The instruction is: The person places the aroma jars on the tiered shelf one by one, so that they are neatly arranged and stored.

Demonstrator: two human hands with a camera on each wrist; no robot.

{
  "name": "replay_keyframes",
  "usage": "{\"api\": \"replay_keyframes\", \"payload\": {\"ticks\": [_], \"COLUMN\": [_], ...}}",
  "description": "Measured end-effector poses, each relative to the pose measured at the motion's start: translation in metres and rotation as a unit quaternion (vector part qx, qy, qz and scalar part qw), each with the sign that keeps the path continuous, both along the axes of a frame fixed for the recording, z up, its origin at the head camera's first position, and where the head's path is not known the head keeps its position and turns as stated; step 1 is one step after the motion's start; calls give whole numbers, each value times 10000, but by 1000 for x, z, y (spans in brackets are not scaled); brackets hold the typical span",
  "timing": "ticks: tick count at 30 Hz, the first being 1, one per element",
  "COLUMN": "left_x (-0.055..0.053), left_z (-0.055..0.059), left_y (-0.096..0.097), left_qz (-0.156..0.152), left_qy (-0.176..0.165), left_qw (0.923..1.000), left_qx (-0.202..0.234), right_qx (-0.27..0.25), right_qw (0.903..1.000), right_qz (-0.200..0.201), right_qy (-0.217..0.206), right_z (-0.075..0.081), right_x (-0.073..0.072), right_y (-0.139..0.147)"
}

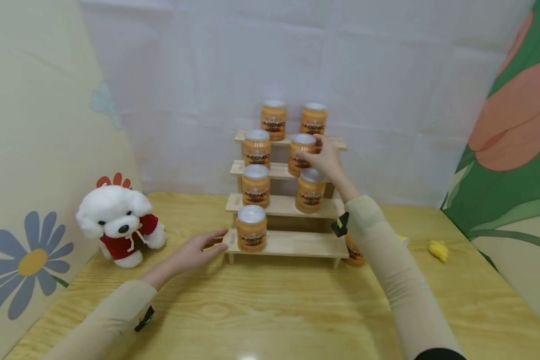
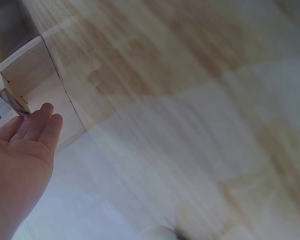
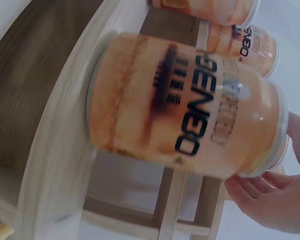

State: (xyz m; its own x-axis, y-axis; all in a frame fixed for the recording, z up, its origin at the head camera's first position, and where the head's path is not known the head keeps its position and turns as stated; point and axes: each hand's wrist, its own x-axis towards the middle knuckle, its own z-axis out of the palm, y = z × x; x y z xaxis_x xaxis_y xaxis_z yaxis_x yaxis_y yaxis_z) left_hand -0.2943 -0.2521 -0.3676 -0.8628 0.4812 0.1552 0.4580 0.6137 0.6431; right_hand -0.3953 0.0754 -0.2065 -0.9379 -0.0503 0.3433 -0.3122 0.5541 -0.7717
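Observation:
A four-tier wooden display stand (image 1: 292, 243) bears several orange cans with silver lids. My right hand (image 1: 326, 159) holds an orange can (image 1: 300, 162) by its upper part, at the right of the second tier from the top. In the right wrist view, a nearer can (image 3: 190, 105) partly hides the fingers and the held can. My left hand (image 1: 202, 251) grips the left end of the bottom tier. In the left wrist view, that hand (image 2: 25, 155) has its thumb and fingers on opposite sides of the wooden end. One can (image 1: 252, 232) stands near it on the bottom tier.
Another orange can (image 1: 354, 252) is partly hidden beside the stand's right end, behind my sleeve. A white plush dog (image 1: 117, 220) in red sits at the left. On the right of the table (image 1: 252, 310) lies a small yellow object (image 1: 438, 250).

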Motion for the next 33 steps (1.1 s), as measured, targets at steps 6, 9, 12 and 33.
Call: {"api": "replay_keyframes", "payload": {"ticks": [6, 9, 12, 33], "left_x": [-1, -1, -1, 2], "left_z": [-1, -2, -1, 0], "left_y": [-1, -1, -2, 14], "left_qz": [0, -4, -6, -129], "left_qy": [-6, 6, 27, -73], "left_qw": [10000, 10000, 10000, 9999], "left_qx": [-14, -39, -55, 50], "right_qx": [134, 293, 311, 502], "right_qw": [9997, 9957, 9864, 9950], "right_qz": [-139, -310, -244, 428], "right_qy": [175, 824, 1593, 751], "right_z": [1, 5, 10, -5], "right_x": [1, 4, 6, -1], "right_y": [4, -3, -21, -85]}}
